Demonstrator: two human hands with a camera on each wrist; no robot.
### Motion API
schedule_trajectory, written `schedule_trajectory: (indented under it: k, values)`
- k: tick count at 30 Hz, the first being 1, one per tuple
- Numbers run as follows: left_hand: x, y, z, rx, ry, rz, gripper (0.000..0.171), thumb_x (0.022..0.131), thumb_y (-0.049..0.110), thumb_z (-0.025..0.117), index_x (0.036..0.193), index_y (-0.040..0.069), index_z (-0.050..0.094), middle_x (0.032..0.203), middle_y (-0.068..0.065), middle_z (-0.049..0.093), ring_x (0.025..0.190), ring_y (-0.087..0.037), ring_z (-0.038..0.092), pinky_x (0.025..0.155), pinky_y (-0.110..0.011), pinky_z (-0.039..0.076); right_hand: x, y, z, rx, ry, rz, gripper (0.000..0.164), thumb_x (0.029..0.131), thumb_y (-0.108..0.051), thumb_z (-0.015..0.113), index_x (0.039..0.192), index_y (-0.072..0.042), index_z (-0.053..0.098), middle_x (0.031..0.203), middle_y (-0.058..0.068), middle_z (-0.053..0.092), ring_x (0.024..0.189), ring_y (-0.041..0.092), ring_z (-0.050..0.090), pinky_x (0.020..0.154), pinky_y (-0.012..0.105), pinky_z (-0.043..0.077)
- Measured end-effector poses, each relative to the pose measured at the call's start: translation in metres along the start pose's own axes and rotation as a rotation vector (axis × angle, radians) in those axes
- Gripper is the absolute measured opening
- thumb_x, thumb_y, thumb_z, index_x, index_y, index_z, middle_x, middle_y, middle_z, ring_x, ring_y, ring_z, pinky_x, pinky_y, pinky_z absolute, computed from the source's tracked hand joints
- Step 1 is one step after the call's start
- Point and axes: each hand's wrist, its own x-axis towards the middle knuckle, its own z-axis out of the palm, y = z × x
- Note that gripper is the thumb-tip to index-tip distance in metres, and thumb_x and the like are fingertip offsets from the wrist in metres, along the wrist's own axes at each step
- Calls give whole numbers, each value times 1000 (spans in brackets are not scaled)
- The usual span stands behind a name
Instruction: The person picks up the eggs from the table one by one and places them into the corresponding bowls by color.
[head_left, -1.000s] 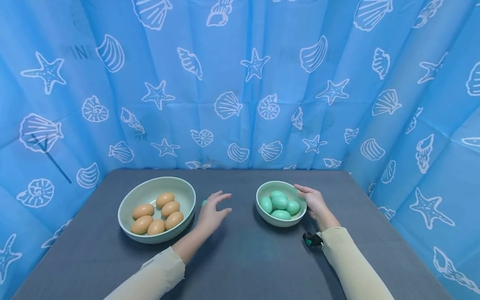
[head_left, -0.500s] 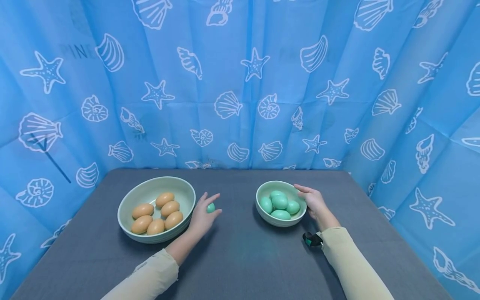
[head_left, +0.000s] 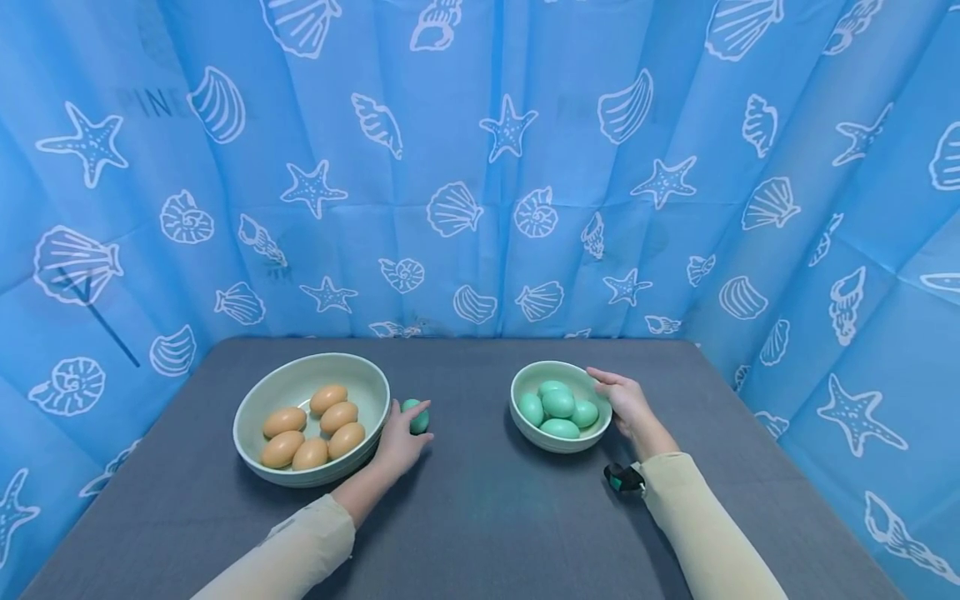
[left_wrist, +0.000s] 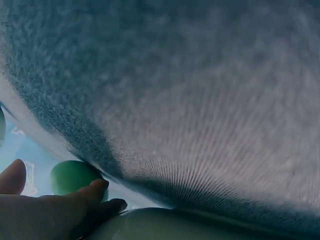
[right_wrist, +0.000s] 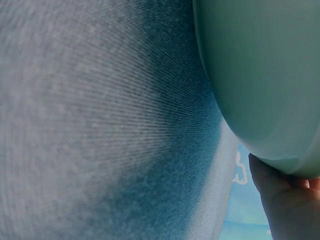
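A green egg (head_left: pixel 417 417) rests on the table just right of the large pale green bowl (head_left: pixel 247 400). My left hand (head_left: pixel 397 440) reaches round the egg, its thumb and fingers spread on either side. In the left wrist view the egg (left_wrist: pixel 72 177) shows behind the fingers (left_wrist: pixel 92 192), with a gap between it and the thumb; whether the fingers touch it I cannot tell. My right hand (head_left: pixel 632 410) holds the right rim of the small pale green bowl (head_left: pixel 555 446), which contains several green eggs (head_left: pixel 558 404). Its fingers partly hide that rim.
Several brown eggs (head_left: pixel 311 454) lie in the large bowl. Grey cloth covers the table (head_left: pixel 480 517). A blue curtain (head_left: pixel 480 167) with white shell prints hangs behind it. A black strap (head_left: pixel 624 477) dangles by the right sleeve.
My left hand has moved left and closer to the large bowl, its thumb and fingers coming nearer to the green egg. The right hand and small bowl have stayed put.
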Motion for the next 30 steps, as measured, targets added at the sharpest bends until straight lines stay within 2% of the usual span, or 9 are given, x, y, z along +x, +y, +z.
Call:
schedule_trajectory:
  k: [8,11,19,30]
  values:
    - [9,0,0,69,-26,-78,52,89,-1,65,139,0,51,149,-43,7,139,-54,7,110,-63,17,0,0,-1,-24,-19,-29,46,103,-3,37,149,-2,35,156,24,21,142,38,22,111,48,28]
    - [12,-1,2,91,-25,-105,52,89,-1,65,139,0,51,151,-41,8,140,-53,9,110,-62,18,-1,0,-2,-25,-21,-31,46,103,-4,37,149,-2,35,156,24,20,142,38,21,111,49,27]
    - [15,-1,7,153,8,-39,46,87,-8,63,133,-2,57,151,-34,24,137,-49,26,107,-58,29,-1,1,-3,-21,-20,-29,46,103,-4,37,149,-2,36,157,23,19,143,39,19,112,50,25]
    - [20,2,8,178,-1,-49,42,84,-6,69,125,-1,63,144,-32,40,132,-45,39,104,-54,37,-1,1,-2,-22,-10,-21,46,103,-4,37,149,-4,37,157,22,20,143,38,19,112,48,25]
